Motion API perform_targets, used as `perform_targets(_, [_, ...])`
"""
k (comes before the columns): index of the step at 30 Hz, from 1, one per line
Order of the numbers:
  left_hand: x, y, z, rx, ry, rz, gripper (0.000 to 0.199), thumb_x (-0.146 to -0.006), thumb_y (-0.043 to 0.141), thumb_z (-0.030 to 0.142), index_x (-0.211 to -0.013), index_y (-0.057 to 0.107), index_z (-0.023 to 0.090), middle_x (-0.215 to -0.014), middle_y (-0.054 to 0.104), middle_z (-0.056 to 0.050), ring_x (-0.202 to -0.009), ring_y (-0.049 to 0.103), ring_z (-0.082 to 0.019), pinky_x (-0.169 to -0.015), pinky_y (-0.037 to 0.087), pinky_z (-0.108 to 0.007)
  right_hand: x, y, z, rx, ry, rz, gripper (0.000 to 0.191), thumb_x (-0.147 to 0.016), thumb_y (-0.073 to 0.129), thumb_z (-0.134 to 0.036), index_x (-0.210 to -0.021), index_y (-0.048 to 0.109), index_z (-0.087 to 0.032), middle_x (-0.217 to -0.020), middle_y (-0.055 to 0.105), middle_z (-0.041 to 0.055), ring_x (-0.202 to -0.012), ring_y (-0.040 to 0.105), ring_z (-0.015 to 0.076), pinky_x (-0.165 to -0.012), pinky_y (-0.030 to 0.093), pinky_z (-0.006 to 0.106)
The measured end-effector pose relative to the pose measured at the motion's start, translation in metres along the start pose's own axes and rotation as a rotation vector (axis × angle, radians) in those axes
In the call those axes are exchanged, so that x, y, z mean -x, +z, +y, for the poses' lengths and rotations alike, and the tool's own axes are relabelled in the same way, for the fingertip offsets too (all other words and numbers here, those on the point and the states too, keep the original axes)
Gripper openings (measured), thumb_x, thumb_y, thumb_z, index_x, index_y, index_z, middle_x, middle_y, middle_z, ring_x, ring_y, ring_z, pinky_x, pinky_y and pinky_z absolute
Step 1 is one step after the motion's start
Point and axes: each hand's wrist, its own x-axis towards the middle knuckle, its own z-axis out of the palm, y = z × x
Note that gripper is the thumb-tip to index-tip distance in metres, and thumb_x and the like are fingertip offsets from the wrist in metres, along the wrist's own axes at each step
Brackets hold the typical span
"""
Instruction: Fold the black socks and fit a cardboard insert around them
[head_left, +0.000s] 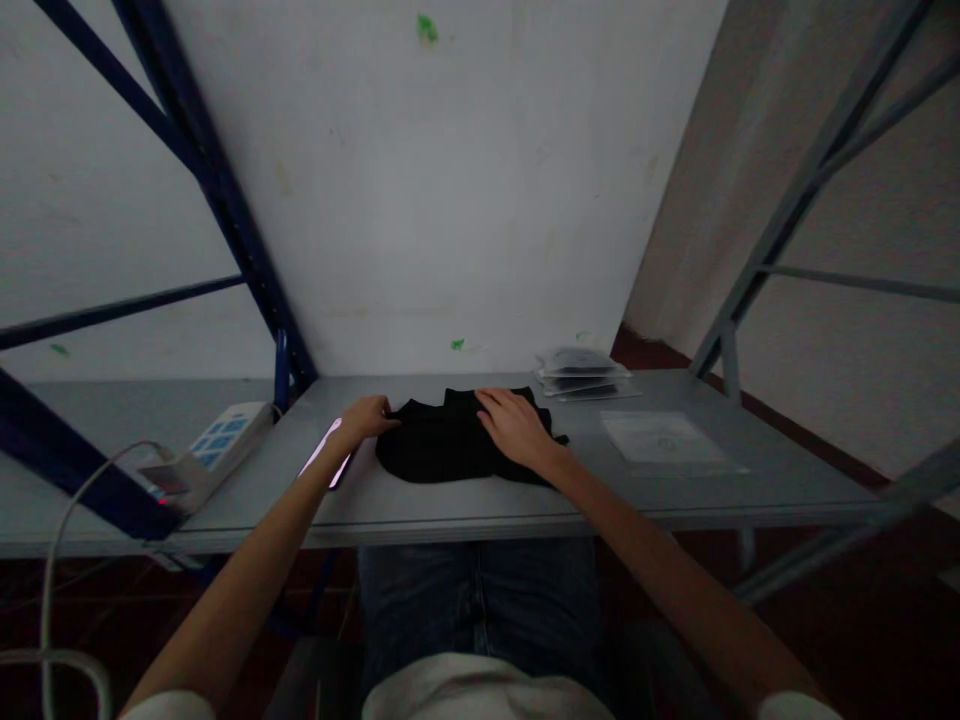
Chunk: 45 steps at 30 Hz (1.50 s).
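- Your left hand (365, 416) sits at the left edge of the black cloth (450, 447), fingers curled and pinching the fabric's corner.
- Your right hand (514, 424) lies flat on top of the cloth, fingers spread a bit, palm pressing down on the right half.
- Cloth: soft, matte black, folded into a rough rectangle w/ a wavy front edge; it lies mid-table, near the front edge, right in front of you.
- Table (750, 480): smooth grey metal sheet, flat, dull sheen.
- Phone (327, 454) just left of the cloth, thin slab, its edge glowing pinkish; your left wrist is above it.
- Power strip (217, 445) further left, white plastic box w/ blue switches, small red light at the near end, a white cable (60, 540) curving off toward the floor.
- Clear plastic bag (664, 440) to the right of the cloth, flat, glossy, rectangular; can't tell what's in it.
- Stack of packets (581, 375) at the back right, by the wall: see-through wrappers w/ smth dark inside, piled a few high.
- Shelf frame (217, 190): dark blue angled steel bars on the left, grey ones on the right.
- Wall (450, 200) behind: rough white plaster w/ a few green specks.
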Motion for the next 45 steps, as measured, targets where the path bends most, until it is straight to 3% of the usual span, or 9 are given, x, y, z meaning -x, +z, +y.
perform_targets(5, [-0.003,-0.01,0.003,0.127,-0.032,-0.015,0.025,-0.077,0.076,0.032,-0.097,0.066,0.021,-0.085,0.078,-0.003,-0.071,0.074,-0.02,-0.063,0.054,-0.024,-0.012,0.035,-0.043,-0.018,-0.058,-0.091,0.062,-0.108,0.04,-0.043,-0.154,0.043,-0.002,-0.16,0.044,0.0229,-0.15,0.037,0.0335,-0.125,0.028,0.049])
perform_targets(10, [0.001,-0.03,0.011,0.424,-0.117,0.008,0.037,-0.067,0.085,0.029,-0.094,0.062,0.02,-0.08,0.074,-0.001,-0.07,0.073,-0.019,-0.061,0.055,-0.025,-0.009,0.06,-0.048,-0.019,-0.027,-0.161,0.07,-0.105,0.044,-0.052,-0.155,0.042,-0.002,-0.161,0.041,0.025,-0.154,0.032,0.0348,-0.127,0.022,0.052])
perform_targets(20, [-0.006,-0.037,0.076,0.841,-0.081,0.069,0.044,-0.063,0.088,0.017,-0.091,0.053,0.018,-0.081,0.07,-0.002,-0.073,0.071,-0.016,-0.069,0.061,-0.027,0.007,0.05,-0.045,-0.014,-0.034,-0.106,0.073,-0.105,0.041,-0.058,-0.155,0.042,-0.004,-0.161,0.042,0.0249,-0.154,0.033,0.0342,-0.127,0.023,0.052])
perform_targets(28, [-0.019,0.018,0.17,0.808,-0.059,0.073,0.049,-0.057,0.086,0.007,-0.096,0.058,0.016,-0.092,0.072,-0.007,-0.079,0.072,-0.02,-0.065,0.057,-0.026,0.034,-0.007,0.008,0.022,0.116,-0.019,0.051,-0.105,0.045,-0.038,-0.141,0.057,-0.005,-0.145,0.059,0.0238,-0.14,0.052,0.033,-0.121,0.036,0.047])
perform_targets(34, [0.007,0.081,0.21,0.926,-0.063,0.008,0.035,-0.068,0.087,0.013,-0.091,0.061,0.015,-0.071,0.068,-0.004,-0.067,0.069,-0.017,-0.064,0.056,-0.027,0.038,-0.012,0.041,0.001,0.194,0.042,0.045,-0.103,0.044,-0.03,-0.142,0.059,-0.013,-0.142,0.063,0.0181,-0.134,0.057,0.0298,-0.116,0.043,0.047])
perform_targets(37, [0.015,0.086,0.209,1.032,-0.039,0.051,0.021,-0.087,0.075,0.024,-0.098,0.06,0.015,-0.076,0.068,-0.005,-0.071,0.069,-0.015,-0.067,0.058,-0.026,0.04,-0.004,0.039,-0.015,0.162,0.029,0.046,-0.104,0.043,-0.03,-0.145,0.058,-0.014,-0.145,0.062,0.0173,-0.137,0.056,0.0294,-0.117,0.043,0.047])
perform_targets(41, [0.022,0.061,0.177,1.063,-0.006,0.143,0.019,-0.098,0.06,0.037,-0.104,0.058,0.019,-0.083,0.068,-0.004,-0.078,0.07,-0.015,-0.07,0.056,-0.025,0.04,0.003,0.029,-0.041,0.133,0.022,0.047,-0.104,0.043,-0.029,-0.146,0.057,-0.013,-0.146,0.06,0.0182,-0.139,0.054,0.0292,-0.119,0.041,0.047])
perform_targets(44, [0.033,0.038,0.137,0.92,-0.028,0.227,0.023,-0.09,0.067,0.042,-0.097,0.061,0.021,-0.081,0.07,-0.006,-0.089,0.071,-0.023,-0.076,0.054,-0.03,0.039,0.006,0.022,-0.047,0.133,-0.015,0.048,-0.103,0.044,-0.027,-0.145,0.056,-0.009,-0.147,0.059,0.0203,-0.14,0.052,0.0299,-0.119,0.041,0.047])
perform_targets(45, [0.038,0.034,0.124,0.691,-0.032,0.268,0.028,-0.089,0.067,0.049,-0.093,0.063,0.021,-0.082,0.071,-0.008,-0.095,0.072,-0.026,-0.078,0.053,-0.032,0.039,0.006,0.02,-0.046,0.135,-0.026,0.048,-0.103,0.045,-0.026,-0.146,0.056,-0.008,-0.148,0.058,0.0207,-0.141,0.052,0.03,-0.12,0.04,0.047])
